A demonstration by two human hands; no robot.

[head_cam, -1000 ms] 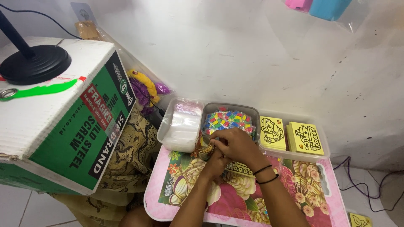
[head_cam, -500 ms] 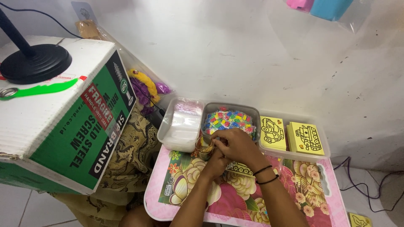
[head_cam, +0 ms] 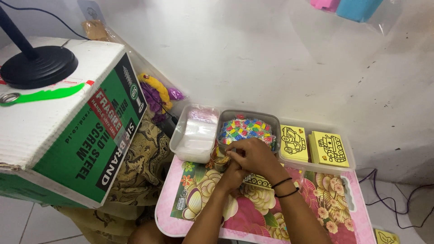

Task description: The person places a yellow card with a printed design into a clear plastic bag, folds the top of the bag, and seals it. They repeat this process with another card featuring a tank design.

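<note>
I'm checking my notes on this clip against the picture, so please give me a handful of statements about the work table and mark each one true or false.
1. Both hands, the left hand and the right hand, are together at the near edge of the tub of small colourful pieces. True.
2. The yellow picture cards lie left of that tub. False: they lie to its right, in a clear tray.
3. The right wrist wears two dark bands. True.
4. The tray table is plain white. False: it is pink-rimmed with a flower print.
5. A black round lamp base stands on the cardboard box. True.
</note>
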